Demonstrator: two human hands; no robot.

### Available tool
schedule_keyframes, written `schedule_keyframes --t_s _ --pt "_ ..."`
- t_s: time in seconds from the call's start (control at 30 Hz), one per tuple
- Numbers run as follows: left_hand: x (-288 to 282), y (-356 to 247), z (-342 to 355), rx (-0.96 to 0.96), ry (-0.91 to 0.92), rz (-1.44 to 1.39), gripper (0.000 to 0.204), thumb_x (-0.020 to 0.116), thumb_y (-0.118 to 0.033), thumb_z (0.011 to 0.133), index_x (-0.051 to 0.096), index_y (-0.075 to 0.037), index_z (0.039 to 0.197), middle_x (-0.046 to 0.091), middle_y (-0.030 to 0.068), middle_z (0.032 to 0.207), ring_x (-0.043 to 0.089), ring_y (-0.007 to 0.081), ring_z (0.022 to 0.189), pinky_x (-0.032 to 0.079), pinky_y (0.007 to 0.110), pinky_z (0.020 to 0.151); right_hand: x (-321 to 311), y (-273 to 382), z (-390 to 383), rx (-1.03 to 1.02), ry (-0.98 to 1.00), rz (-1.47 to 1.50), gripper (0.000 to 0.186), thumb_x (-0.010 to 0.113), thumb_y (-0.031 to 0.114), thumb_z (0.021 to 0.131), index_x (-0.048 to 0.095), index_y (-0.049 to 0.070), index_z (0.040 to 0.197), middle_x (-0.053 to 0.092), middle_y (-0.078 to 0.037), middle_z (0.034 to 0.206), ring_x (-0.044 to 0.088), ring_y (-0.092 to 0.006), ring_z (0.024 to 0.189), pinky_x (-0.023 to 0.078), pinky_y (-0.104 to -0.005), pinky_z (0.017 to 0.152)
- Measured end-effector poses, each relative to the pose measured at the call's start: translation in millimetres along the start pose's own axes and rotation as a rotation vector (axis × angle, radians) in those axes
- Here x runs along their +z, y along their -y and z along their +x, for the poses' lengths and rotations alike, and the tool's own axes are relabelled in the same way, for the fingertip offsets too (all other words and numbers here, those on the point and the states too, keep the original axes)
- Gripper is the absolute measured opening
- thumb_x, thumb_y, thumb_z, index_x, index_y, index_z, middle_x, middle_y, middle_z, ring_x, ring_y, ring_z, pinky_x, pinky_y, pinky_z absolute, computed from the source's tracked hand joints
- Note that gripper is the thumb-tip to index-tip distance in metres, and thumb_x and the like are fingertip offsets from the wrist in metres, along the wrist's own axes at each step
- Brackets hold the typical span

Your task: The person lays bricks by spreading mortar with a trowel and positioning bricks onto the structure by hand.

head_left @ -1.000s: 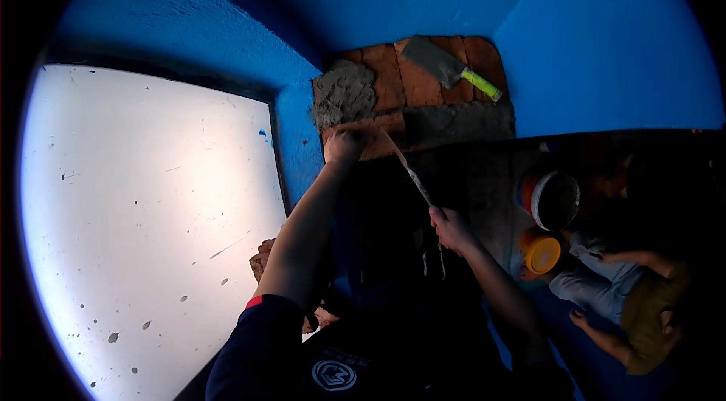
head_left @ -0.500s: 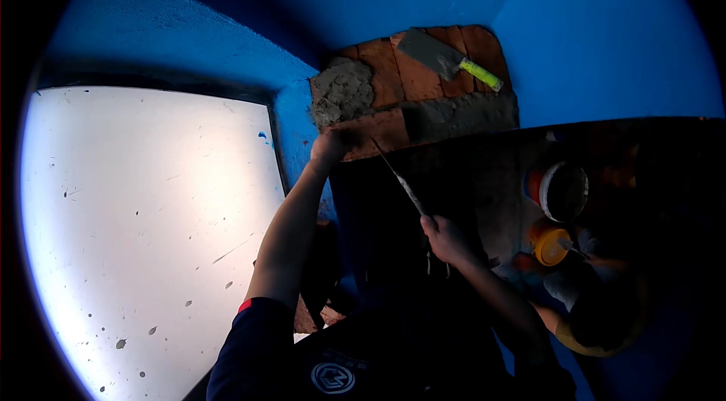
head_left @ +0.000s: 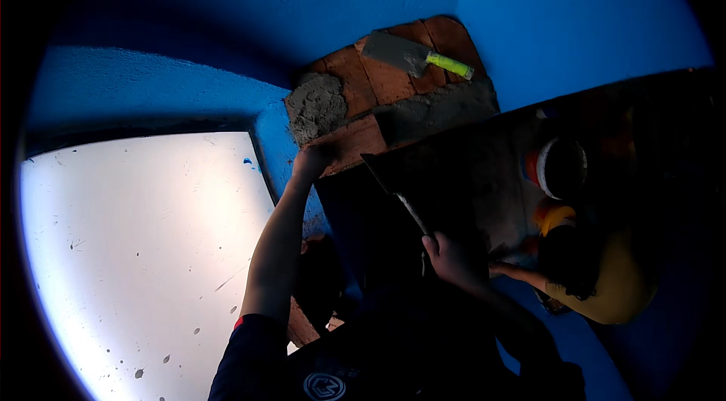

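Bricklaying, mid-course: the left hand (head_left: 311,161) is closed over the near edge of a red brick (head_left: 355,142) at the top of the brick stack (head_left: 393,76) in the blue corner, pressing or seating it. The right hand (head_left: 448,259) is clamped on the handle of a trowel (head_left: 393,185) whose blade points up at that brick's side. A mortar pile (head_left: 316,105) sits on the bricks just left of and behind the held brick, and a spread mortar bed (head_left: 439,110) lies to its right. Likely next: bring the blade to the joint while the left hand steadies the brick; needs a level check. A second trowel with a yellow-green handle (head_left: 412,57) rests on top of the stack. Containers: a white-rimmed bucket (head_left: 558,168) and a yellow tub (head_left: 556,217) stand at right, contents too dark to tell. A co-worker in a yellow top (head_left: 605,287) crouches beside them.
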State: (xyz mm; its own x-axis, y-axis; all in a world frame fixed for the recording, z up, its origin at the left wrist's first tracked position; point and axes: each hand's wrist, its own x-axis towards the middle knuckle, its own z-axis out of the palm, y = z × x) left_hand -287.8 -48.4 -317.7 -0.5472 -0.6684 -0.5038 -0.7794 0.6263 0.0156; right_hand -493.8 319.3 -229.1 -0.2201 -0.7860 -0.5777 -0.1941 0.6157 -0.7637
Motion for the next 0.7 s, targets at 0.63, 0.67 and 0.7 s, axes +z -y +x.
schedule_keyframes --t_s 0.63,0.67,0.7 --pt "-13 -16 -3 0.037 0.191 0.185 0.033 0.054 -0.036 0.089 0.062 -0.021 0.117 0.064 0.0036 0.114 0.062 0.0203 0.103 0.051 0.036 0.083 38 -32 -2 0.026 -0.214 -0.010 0.039 0.048 0.042 0.095 0.057 0.004 0.095 0.055 -0.010 0.061 0.055 -0.0229 0.053 0.044 -0.0351 0.049" --pt "-13 -16 -4 0.040 0.192 0.189 0.033 0.054 -0.036 0.089 0.062 -0.021 0.117 0.064 0.0036 0.114 0.062 0.0203 0.103 0.051 0.036 0.083 36 -25 1 -0.057 -0.274 -0.064 0.042 0.046 0.044 0.095 0.058 0.004 0.091 0.053 -0.008 0.058 0.052 -0.0182 0.048 0.042 -0.0314 0.047" --pt "-10 -14 -3 0.115 0.141 0.218 0.033 0.054 -0.034 0.089 0.061 -0.021 0.119 0.064 0.0039 0.114 0.062 0.0200 0.103 0.052 0.036 0.082 35 -18 5 -0.054 -0.278 -0.061 0.042 0.046 0.044 0.095 0.058 0.004 0.091 0.053 -0.008 0.058 0.052 -0.0182 0.048 0.042 -0.0314 0.047"
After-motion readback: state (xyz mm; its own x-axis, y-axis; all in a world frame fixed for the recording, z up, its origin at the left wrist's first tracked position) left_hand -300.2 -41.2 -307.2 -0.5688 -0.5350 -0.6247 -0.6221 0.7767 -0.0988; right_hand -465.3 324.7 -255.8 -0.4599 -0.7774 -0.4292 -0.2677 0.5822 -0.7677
